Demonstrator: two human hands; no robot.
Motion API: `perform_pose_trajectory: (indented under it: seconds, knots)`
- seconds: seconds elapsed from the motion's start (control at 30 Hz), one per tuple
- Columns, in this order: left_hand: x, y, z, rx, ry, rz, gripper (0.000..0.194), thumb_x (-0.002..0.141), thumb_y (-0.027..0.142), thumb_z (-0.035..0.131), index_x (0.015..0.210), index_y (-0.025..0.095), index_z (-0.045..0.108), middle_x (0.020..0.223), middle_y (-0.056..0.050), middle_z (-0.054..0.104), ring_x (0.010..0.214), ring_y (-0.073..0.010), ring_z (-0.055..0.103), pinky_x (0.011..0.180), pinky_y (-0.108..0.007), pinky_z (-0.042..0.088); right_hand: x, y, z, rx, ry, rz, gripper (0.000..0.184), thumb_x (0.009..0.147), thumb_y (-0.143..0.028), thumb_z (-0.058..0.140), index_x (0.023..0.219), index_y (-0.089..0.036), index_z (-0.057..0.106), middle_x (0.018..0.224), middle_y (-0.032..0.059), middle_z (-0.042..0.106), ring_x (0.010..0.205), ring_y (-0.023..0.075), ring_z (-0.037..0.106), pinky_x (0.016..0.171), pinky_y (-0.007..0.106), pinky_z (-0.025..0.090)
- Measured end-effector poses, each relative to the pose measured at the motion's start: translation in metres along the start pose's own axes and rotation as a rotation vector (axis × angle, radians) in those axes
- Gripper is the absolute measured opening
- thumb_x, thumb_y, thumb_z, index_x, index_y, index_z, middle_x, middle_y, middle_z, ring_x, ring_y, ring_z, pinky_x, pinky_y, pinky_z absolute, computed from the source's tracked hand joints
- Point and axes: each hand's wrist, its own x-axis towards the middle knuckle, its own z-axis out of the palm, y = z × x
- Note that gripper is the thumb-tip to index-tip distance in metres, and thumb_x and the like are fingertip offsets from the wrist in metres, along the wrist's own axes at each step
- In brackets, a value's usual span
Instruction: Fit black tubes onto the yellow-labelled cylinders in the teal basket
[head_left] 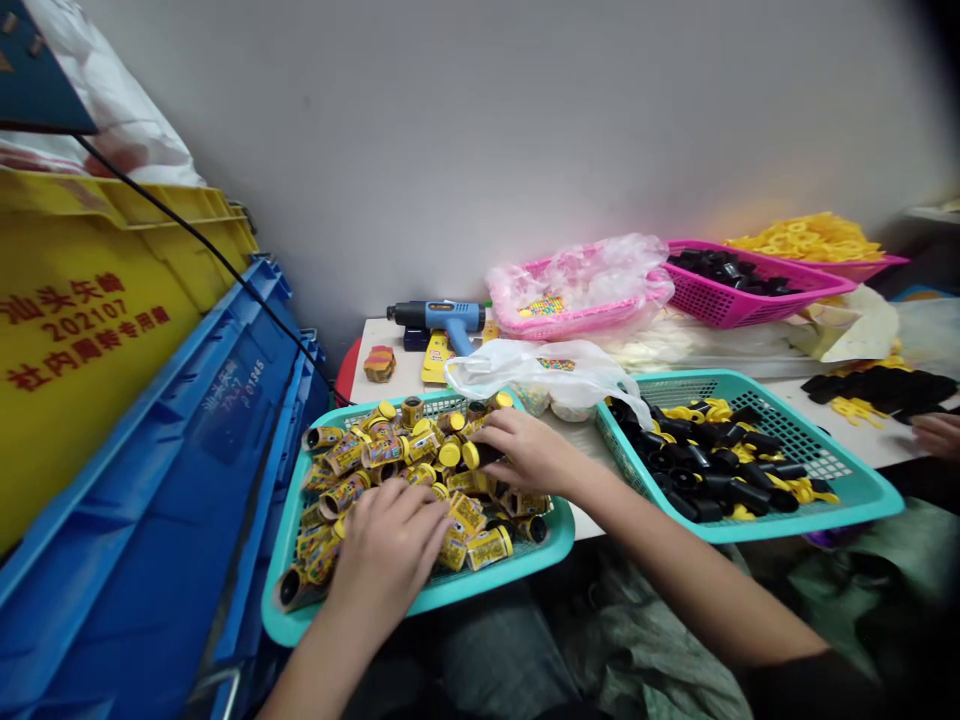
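A turquoise basket [501,574] in front of me is heaped with small bottles [489,548] that have yellow printed labels; many have yellow caps, while others show dark ends. My right hand [529,452] reaches over the heap's right side, its fingers closed around a dark small bottle with a yellow cap [471,456]. Over the front middle of the heap lies my left hand [396,530], back upward. Its fingers are bent loosely across the bottles and hold nothing that I can see; what lies under the palm is hidden.
To the right, a second turquoise basket [862,506] holds black tubes and yellow pieces. Behind are a blue heat gun [450,318], a white plastic bag [525,362] and pink baskets [739,305]. Blue crates [150,520] stand left. Another person's hand [937,435] shows at far right.
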Motion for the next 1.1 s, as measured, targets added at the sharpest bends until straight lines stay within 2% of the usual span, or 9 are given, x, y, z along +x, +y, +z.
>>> perform_pose_trajectory:
  seconds: [0.13, 0.27, 0.37, 0.47, 0.57, 0.73, 0.87, 0.97, 1.1]
  knots:
    - [0.031, 0.021, 0.015, 0.104, -0.211, -0.15, 0.012, 0.076, 0.024, 0.069, 0.084, 0.015, 0.068, 0.092, -0.008, 0.064, 0.093, -0.0282, 0.053, 0.076, -0.041, 0.037, -0.022, -0.022, -0.004, 0.363, 0.243, 0.275, 0.041, 0.082, -0.022, 0.058, 0.122, -0.015, 0.052, 0.11, 0.0095, 0.058, 0.095, 0.0172, 0.056, 0.084, 0.029, 0.046]
    - [0.037, 0.018, 0.025, 0.098, -0.225, -0.157, 0.008, 0.08, 0.019, 0.064, 0.075, 0.019, 0.07, 0.083, -0.006, 0.065, 0.088, -0.0265, 0.054, 0.071, -0.039, 0.035, -0.045, -0.04, 0.003, 0.652, 0.378, 0.484, 0.031, 0.088, -0.027, 0.051, 0.118, -0.02, 0.055, 0.117, 0.0067, 0.058, 0.105, 0.0183, 0.055, 0.089, 0.03, 0.043]
    - [0.022, 0.007, 0.023, 0.04, -0.062, -0.075, 0.013, 0.084, 0.017, 0.06, 0.087, 0.022, 0.071, 0.079, -0.004, 0.063, 0.08, -0.0222, 0.054, 0.067, -0.035, 0.035, -0.06, -0.049, 0.013, 0.955, 0.426, 0.62, 0.027, 0.087, -0.028, 0.048, 0.112, -0.019, 0.054, 0.103, 0.0061, 0.06, 0.091, 0.0171, 0.057, 0.081, 0.029, 0.045]
    - [0.001, 0.0, 0.012, -0.069, 0.266, 0.046, 0.024, 0.084, 0.01, 0.058, 0.104, 0.019, 0.065, 0.083, -0.004, 0.064, 0.078, -0.0183, 0.054, 0.069, -0.031, 0.039, -0.065, -0.062, 0.019, 1.359, 0.461, 0.646, 0.018, 0.081, -0.025, 0.048, 0.097, -0.018, 0.053, 0.089, 0.0029, 0.056, 0.07, 0.0123, 0.053, 0.065, 0.025, 0.042]
    - [-0.018, 0.0, -0.002, -0.096, 0.534, 0.148, 0.016, 0.08, 0.006, 0.062, 0.091, 0.018, 0.062, 0.085, -0.005, 0.064, 0.081, -0.0178, 0.055, 0.078, -0.032, 0.042, -0.059, -0.081, 0.019, 1.586, 0.408, 0.606, 0.019, 0.081, -0.034, 0.055, 0.084, -0.015, 0.051, 0.082, 0.0014, 0.052, 0.063, 0.0088, 0.049, 0.061, 0.022, 0.037]
    - [-0.034, 0.009, -0.007, -0.068, 0.653, 0.193, 0.026, 0.07, -0.002, 0.067, 0.079, 0.023, 0.067, 0.088, -0.004, 0.054, 0.084, -0.0165, 0.052, 0.077, -0.03, 0.044, -0.035, -0.108, 0.016, 1.603, 0.121, 0.665, 0.051, 0.078, -0.061, 0.059, 0.088, -0.012, 0.059, 0.075, 0.0011, 0.052, 0.053, 0.0061, 0.046, 0.051, 0.019, 0.033]
    - [-0.044, 0.016, 0.0, -0.248, 0.643, 0.062, 0.027, 0.071, 0.004, 0.07, 0.076, 0.03, 0.071, 0.095, -0.003, 0.05, 0.093, -0.0177, 0.05, 0.081, -0.032, 0.043, -0.022, -0.117, 0.022, 1.498, 0.106, 0.73, 0.037, 0.071, -0.047, 0.073, 0.077, -0.012, 0.063, 0.074, 0.0002, 0.055, 0.058, 0.006, 0.045, 0.055, 0.018, 0.036]
    - [-0.051, 0.021, -0.005, -0.505, 0.527, -0.077, 0.024, 0.079, 0.007, 0.06, 0.077, 0.028, 0.07, 0.123, -0.003, 0.048, 0.106, -0.0179, 0.052, 0.086, -0.032, 0.046, -0.019, -0.119, 0.024, 1.336, 0.178, 0.703, 0.025, 0.074, -0.036, 0.071, 0.069, -0.013, 0.062, 0.073, -0.0002, 0.056, 0.067, 0.008, 0.049, 0.064, 0.02, 0.038]
    - [-0.054, 0.018, -0.016, -0.893, 0.385, -0.362, 0.019, 0.086, 0.019, 0.054, 0.102, 0.026, 0.061, 0.13, -0.006, 0.051, 0.107, -0.0182, 0.057, 0.084, -0.03, 0.052, -0.016, -0.118, 0.017, 1.026, 0.142, 0.571, 0.012, 0.074, -0.022, 0.067, 0.067, -0.014, 0.062, 0.073, -0.0005, 0.058, 0.073, 0.009, 0.052, 0.071, 0.02, 0.038]
